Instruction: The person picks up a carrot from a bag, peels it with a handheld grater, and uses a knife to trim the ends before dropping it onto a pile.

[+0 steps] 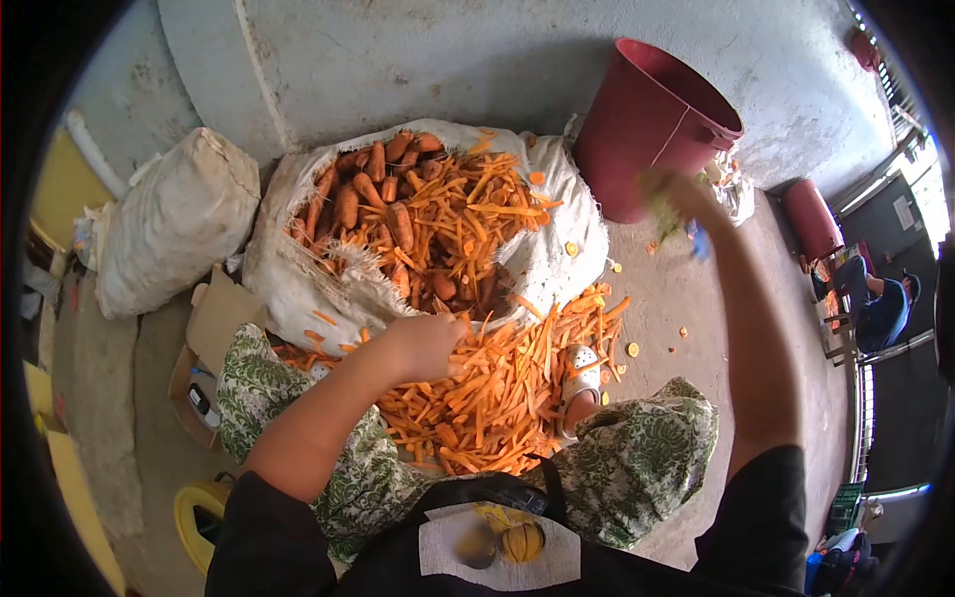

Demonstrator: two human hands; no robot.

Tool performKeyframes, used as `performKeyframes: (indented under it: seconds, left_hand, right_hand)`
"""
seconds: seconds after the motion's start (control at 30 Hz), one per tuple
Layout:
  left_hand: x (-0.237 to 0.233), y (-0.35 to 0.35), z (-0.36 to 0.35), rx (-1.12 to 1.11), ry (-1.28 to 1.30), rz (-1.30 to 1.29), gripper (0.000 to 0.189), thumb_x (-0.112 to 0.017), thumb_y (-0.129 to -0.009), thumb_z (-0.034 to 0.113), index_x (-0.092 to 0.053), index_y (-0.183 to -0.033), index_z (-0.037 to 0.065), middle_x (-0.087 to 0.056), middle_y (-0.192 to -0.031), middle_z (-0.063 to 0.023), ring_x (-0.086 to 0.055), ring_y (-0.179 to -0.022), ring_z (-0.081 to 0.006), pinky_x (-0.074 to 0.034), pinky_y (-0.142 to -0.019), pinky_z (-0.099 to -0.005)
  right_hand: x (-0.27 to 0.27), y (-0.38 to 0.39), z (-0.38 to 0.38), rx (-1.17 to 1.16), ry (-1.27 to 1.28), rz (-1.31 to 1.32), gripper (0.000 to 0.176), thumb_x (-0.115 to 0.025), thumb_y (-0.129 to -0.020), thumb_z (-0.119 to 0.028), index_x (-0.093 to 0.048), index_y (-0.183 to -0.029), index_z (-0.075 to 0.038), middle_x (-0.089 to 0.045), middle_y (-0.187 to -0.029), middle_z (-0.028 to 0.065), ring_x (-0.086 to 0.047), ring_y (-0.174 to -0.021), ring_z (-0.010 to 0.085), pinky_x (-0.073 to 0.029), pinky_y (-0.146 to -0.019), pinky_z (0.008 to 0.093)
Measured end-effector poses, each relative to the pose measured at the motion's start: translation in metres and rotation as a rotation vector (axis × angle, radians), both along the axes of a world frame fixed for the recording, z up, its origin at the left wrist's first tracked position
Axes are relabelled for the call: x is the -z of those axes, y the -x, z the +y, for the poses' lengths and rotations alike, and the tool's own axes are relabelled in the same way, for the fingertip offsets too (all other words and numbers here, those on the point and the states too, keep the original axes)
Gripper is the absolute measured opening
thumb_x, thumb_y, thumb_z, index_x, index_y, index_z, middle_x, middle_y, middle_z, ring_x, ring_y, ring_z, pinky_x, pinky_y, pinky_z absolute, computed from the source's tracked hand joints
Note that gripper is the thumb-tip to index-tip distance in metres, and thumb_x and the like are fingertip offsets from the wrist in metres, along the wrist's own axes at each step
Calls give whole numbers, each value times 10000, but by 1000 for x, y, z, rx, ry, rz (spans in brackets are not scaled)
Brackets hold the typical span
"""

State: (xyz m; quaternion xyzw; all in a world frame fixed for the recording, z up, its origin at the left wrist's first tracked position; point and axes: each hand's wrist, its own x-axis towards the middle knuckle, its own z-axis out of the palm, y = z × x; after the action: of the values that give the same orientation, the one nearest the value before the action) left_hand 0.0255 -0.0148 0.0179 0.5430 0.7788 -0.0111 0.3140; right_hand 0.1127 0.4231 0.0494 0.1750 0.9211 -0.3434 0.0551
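Orange carrot sticks (497, 398) lie heaped on the concrete floor (657, 289) between the person's feet, and more fill the mouth of a white woven sack (582, 224), beside whole carrots (401, 225) at its far left. Each stick looks light and fairly stiff, likely to snap if bent hard, and its cut faces are probably damp and a little slick; a loose scoop from beneath should gather many, while one alone is best pinched across its middle. Whole carrots look heavier and firmer, easiest to take around the thick end. The sack's frayed rim looks soft and would fold under a pull, so a bunched handful of cloth gives the surest hold. At that near rim is the left hand (428, 346), its grip partly closed with the fingers curled; whether anything sits inside, I cannot tell. The right hand (681, 194) reaches out near the maroon bin (627, 139), blurred, with a greenish smear about it; how far its grip is open, and what it holds, cannot be made out.
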Motion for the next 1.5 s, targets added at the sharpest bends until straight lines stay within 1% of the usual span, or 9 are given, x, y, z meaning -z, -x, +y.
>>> performKeyframes:
  seconds: [0.07,0.1,0.17,0.27,0.53,0.83,0.93,1.3,1.5]
  left_hand:
    - [7,1,-4,28,-50,-43,381,-604,-760,333,-489,-995,56,-514,-993,-89,-539,-882,-263,-434,-733,-378]
    - [4,2,-4,28,-55,-39,381,-604,-760,333,-489,-995,56,-514,-993,-89,-539,-882,-263,-434,-733,-378]
    - [-2,3,-3,17,30,-41,390,-601,-763,329,-492,-1018,55,-511,-994,-92,-536,-886,-260,-435,-736,-379]
    - [-5,9,3,-4,109,-24,415,-575,-785,354,-483,-1058,54,-510,-995,-89,-533,-893,-244,-438,-737,-372]
    - [76,47,26,-132,119,-97,368,-501,-837,382,-513,-1027,67,-537,-939,-90,-542,-840,-212,-431,-721,-357]
    - [127,61,25,-258,309,-280,256,-478,-863,303,-534,-944,67,-538,-890,-91,-527,-780,-191,-419,-679,-353]
    - [165,70,27,-355,246,-222,260,-472,-867,298,-535,-949,60,-529,-920,-89,-523,-796,-184,-421,-691,-341]
    - [284,74,59,-936,89,-474,229,-457,-876,236,-521,-1013,65,-543,-965,-73,-529,-815,-211,-439,-730,-343]
    - [292,73,102,-550,-6,-146,213,-467,-867,229,-518,-990,63,-525,-1013,-81,-534,-785,-239,-439,-724,-368]
  right_hand:
    - [-47,0,105,185,-840,447,162,-511,-812,-213,-600,-902,-111,-631,-811,19,-586,-680,144,-466,-629,310]
    - [-85,-5,97,224,-414,690,213,-528,-807,-246,-603,-910,-76,-621,-798,52,-575,-675,145,-454,-596,258]
    - [-130,-19,27,745,-378,755,287,-508,-828,-279,-594,-944,-30,-610,-804,74,-562,-736,149,-436,-674,292]
    - [-111,-26,-7,805,-228,796,337,-490,-845,-303,-578,-981,-7,-605,-804,91,-551,-724,152,-425,-653,315]
    - [27,-72,-115,589,122,367,255,-486,-875,-252,-535,-899,-3,-552,-738,71,-482,-679,127,-398,-617,291]
    - [28,-102,-171,277,95,39,252,-497,-857,-237,-508,-862,16,-531,-728,141,-538,-693,250,-411,-655,354]
    - [40,-103,-169,96,-242,-92,223,-485,-842,-220,-511,-851,2,-554,-797,193,-525,-765,375,-408,-654,426]
    - [79,-113,-130,70,-162,-280,242,-470,-842,-224,-517,-823,13,-563,-776,195,-534,-758,367,-406,-661,431]
    - [88,-116,-123,119,-125,-329,248,-464,-840,-223,-528,-850,17,-572,-809,193,-536,-778,365,-407,-678,427]
